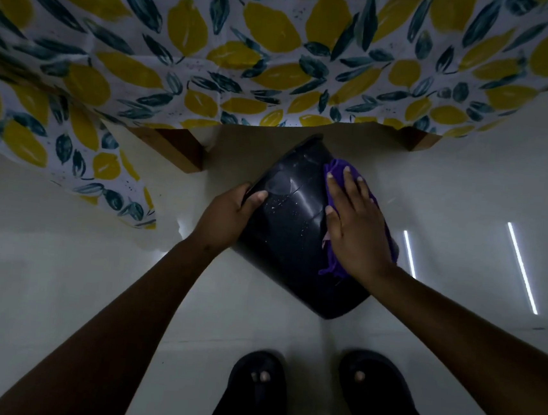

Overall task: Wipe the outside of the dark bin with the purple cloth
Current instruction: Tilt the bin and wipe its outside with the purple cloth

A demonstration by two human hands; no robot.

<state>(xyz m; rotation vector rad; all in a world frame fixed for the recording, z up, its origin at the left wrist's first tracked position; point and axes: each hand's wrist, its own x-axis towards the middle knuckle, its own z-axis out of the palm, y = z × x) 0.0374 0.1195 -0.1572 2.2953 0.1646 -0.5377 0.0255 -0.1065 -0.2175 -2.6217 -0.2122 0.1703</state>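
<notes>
Fingers of the right hand lie spread and flat, pressing the purple cloth against the side of the dark bin; they are not curled around anything. On the other side, the left hand is clamped on the bin, its thumb across the wall and the other fingers hidden behind it. From the head camera, the bin sits tilted on the pale glossy floor, one end pointing away toward a table, the other end toward the person. Pale specks and a curved mark show on its wall. A tablecloth printed with yellow lemons and dark leaves hangs over the table, whose wooden leg stands just beside the bin. Two feet in dark sandals show at the bottom edge.
</notes>
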